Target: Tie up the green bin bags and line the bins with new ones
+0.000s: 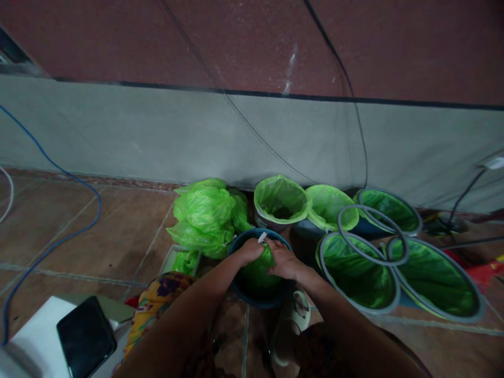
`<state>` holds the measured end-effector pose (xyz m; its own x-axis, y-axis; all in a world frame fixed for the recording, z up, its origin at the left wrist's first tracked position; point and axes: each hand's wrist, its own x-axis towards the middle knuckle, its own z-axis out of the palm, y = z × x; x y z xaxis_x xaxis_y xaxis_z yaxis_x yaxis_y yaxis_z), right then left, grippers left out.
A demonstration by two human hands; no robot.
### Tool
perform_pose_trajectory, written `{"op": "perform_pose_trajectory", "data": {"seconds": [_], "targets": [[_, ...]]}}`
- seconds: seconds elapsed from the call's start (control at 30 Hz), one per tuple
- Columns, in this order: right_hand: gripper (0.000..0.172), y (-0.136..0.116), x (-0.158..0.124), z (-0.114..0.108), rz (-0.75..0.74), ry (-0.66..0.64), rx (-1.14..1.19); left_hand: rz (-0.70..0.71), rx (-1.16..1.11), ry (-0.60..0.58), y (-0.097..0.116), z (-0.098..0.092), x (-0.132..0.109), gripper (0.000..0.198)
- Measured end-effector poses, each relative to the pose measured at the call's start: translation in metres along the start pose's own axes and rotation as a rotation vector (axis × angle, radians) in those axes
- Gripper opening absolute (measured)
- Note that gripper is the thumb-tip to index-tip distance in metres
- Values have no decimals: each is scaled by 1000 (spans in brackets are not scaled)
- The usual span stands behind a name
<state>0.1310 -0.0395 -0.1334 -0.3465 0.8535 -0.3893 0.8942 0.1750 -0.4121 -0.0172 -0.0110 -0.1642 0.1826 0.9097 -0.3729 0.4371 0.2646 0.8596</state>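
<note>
Reaching into the blue bin point(261, 303), left hand point(251, 251) and right hand point(284, 262) touch green plastic point(266, 259); grips cannot be determined.

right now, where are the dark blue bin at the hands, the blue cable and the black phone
Dark blue bin point(258, 303), head view: near rim.
Blue cable point(100, 202), head view: its rightmost bend.
Black phone point(86, 336), head view: middle of dark face.

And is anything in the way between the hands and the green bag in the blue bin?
Nothing visible: the left hand and right hand are both right at the green bag, over the open blue bin.
</note>
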Motion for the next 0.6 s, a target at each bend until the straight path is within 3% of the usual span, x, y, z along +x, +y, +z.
{"op": "perform_pose_trajectory", "data": {"seconds": [0.07,0.17,0.23,0.3,0.37,0.5,0.53,0.6], "targets": [[91,-3,2,8,17,-3,2,-79,23,57,0,-1,2,16],[43,-8,8,20,37,8,74,-121,57,82,0,-2,4,17],[28,-9,13,25,12,23,144,-131,87,70,2,-4,5,15],[21,-6,17,28,-7,35,193,-138,185,74,8,-8,4,13],[19,-1,20,29,23,61,255,-128,347,139,15,-15,1,27],[20,8,23,27,89,167,435,-135,628,412,18,-28,-7,61],[20,8,24,25,101,195,506,-193,637,416,15,-30,-8,62],[20,5,23,18,100,229,687,-337,553,305,3,-32,-8,55]]}}
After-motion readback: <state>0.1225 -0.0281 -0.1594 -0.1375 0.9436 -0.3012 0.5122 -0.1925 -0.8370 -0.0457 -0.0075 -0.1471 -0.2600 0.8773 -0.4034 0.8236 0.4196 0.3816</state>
